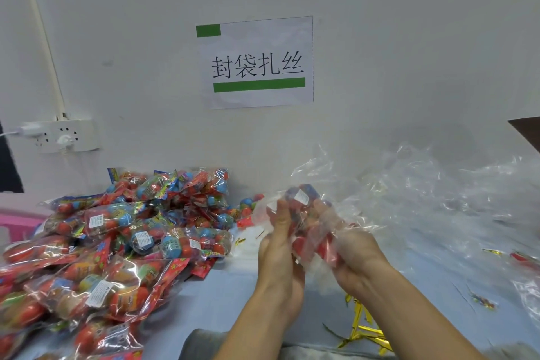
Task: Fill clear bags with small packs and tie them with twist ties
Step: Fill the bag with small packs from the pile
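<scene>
Hands, left (279,238) and right (355,248), gripped a clear bag (314,222) of small packs above the bench (233,280); contents apparently seated, so gathering the neck tightly before tying seemed advisable.

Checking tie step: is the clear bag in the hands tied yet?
Not tied. The clear plastic bag holding red packs has its mouth loose and flared, no tie on it; gold twist ties lie on the table.

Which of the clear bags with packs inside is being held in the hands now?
The clear bag at centre, gripped between the left hand and the right hand. The other filled bags lie in a pile at left, untouched.
</scene>
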Available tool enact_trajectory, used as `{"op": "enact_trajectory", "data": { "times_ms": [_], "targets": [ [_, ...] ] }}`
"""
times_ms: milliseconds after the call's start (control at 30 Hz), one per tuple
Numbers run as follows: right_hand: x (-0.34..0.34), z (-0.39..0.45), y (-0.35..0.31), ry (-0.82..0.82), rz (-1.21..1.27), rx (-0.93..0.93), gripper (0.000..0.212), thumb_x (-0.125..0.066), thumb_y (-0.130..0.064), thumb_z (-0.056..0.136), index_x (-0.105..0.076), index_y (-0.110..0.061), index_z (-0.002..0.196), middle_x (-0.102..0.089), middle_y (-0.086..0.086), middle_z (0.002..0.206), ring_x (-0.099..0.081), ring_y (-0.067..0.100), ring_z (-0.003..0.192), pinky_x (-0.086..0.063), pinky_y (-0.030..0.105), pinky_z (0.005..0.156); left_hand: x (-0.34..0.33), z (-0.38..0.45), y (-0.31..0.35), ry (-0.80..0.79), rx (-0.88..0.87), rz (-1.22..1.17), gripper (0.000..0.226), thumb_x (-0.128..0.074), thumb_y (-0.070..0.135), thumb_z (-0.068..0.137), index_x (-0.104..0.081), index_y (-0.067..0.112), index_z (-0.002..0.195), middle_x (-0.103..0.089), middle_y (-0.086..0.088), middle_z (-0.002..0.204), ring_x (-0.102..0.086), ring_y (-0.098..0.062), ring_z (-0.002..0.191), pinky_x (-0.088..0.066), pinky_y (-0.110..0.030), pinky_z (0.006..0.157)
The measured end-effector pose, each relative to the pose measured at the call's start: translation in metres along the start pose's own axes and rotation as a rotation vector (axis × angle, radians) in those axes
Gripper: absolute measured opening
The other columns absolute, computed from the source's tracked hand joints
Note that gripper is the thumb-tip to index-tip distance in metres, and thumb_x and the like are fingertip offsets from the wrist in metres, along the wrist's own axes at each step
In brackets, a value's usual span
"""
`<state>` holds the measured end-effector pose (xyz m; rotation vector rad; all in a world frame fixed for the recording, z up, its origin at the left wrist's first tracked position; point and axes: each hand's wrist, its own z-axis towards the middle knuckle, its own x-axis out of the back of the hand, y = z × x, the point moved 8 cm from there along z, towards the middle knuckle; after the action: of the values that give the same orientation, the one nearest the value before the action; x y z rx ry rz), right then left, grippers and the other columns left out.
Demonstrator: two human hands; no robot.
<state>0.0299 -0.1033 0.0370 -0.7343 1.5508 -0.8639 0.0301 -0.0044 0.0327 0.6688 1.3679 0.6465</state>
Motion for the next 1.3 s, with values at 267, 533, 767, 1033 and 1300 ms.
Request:
{"op": "enact_trajectory", "data": {
  "times_ms": [267,533,767,1033,1300],
  "targets": [
    [0.002,-0.011,-0.002,0.050,0.021,-0.028,0.047,-0.078,-0.026,0.086,-0.067,0.014,0.109,-0.073,0.028,0.101,-0.072,0.033,0.079,-0.063,0.048,0.070,-0.019,-0.005,-0.025,-0.264,0.142,0.095,0.042,-0.069,0.051,0.081,-0.076,0.024,0.113,-0.070,-0.007,0.124,-0.067,-0.023,0.115,-0.058,-0.031,0.084],
    [0.006,-0.010,-0.023,-0.014,-0.036,0.052,0.046,-0.074,-0.016,0.088,-0.062,0.011,0.124,-0.067,0.030,0.115,-0.067,0.037,0.082,-0.050,0.047,0.077,0.013,-0.011,0.058,0.168,-0.381,0.585,0.118,-0.076,0.076,0.054,-0.027,0.029,0.150,-0.038,0.003,0.153,-0.042,-0.014,0.137,-0.035,-0.037,0.115],
    [-0.002,-0.014,-0.027,-0.095,-0.668,0.275,0.033,-0.070,-0.014,0.095,-0.066,-0.005,0.063,-0.061,0.009,0.051,-0.059,0.019,0.047,-0.045,0.027,0.048,-0.041,-0.036,0.076,-0.126,-1.063,1.436,0.047,-0.045,0.039,0.100,-0.030,0.049,0.144,-0.023,0.018,0.159,-0.008,-0.006,0.150,-0.002,-0.020,0.116],
    [0.000,-0.010,0.004,-0.057,-1.017,0.076,0.038,-0.065,-0.019,0.095,-0.045,-0.016,0.063,-0.040,-0.003,0.046,-0.040,0.010,0.040,-0.022,0.017,0.034,-0.041,-0.045,0.088,-0.055,-1.073,1.177,0.018,-0.056,0.009,0.090,-0.073,0.013,0.093,-0.072,0.007,0.098,-0.064,-0.010,0.099,-0.047,-0.042,0.090],
    [0.002,-0.013,-0.025,-0.024,-1.242,0.200,0.052,-0.065,-0.053,0.089,-0.062,-0.033,0.041,-0.054,-0.013,0.039,-0.049,0.000,0.037,-0.033,0.009,0.040,-0.023,-0.039,0.093,0.072,-0.962,1.119,0.013,-0.063,0.006,0.095,-0.073,0.010,0.090,-0.072,0.003,0.084,-0.064,-0.016,0.080,-0.049,-0.029,0.073]
  ]
}}
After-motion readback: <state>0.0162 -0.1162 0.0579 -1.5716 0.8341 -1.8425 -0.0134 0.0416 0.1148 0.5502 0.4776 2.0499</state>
